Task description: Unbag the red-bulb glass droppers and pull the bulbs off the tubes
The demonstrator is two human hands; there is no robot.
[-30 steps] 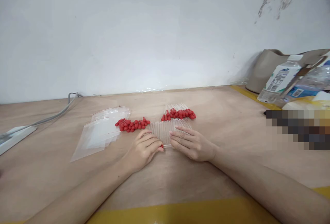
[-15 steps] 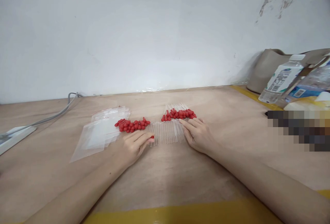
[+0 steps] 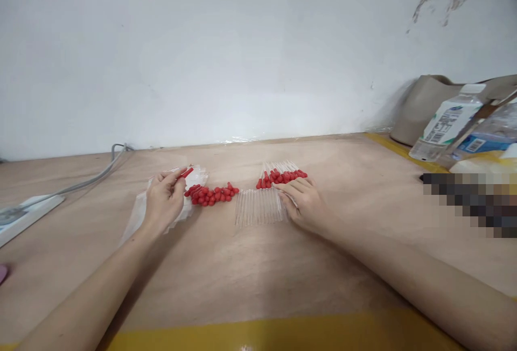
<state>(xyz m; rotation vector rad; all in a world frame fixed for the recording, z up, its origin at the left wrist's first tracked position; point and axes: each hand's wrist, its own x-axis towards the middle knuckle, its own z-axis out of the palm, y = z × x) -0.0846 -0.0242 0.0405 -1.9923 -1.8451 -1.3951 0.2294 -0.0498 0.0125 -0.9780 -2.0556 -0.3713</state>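
My left hand (image 3: 163,200) is raised over the clear plastic bags (image 3: 137,219), its fingers closed on a red rubber bulb (image 3: 186,173) that sticks out past the fingertips. Beside it lies a heap of red rubber bulbs (image 3: 212,195). Thin clear glass tubes (image 3: 258,208) lie side by side in a row at the middle of the table. My right hand (image 3: 305,203) rests at the right end of this row, fingers stretched and apart from the thumb, fingertips at the tubes' far ends. Just behind are several tubes fitted with red bulbs (image 3: 283,176), partly hidden by that hand.
A grey cable (image 3: 97,176) runs to a white power strip (image 3: 32,216) at the left. On the right stand a plastic bottle (image 3: 448,122) and a beige bag (image 3: 416,106). Yellow tape (image 3: 283,335) marks the near table edge. A white wall (image 3: 242,55) rises behind.
My left hand has moved left and away from me, from the near left end of the tube row to above the bags, with a red bulb in it. My right hand stays by the tubes.
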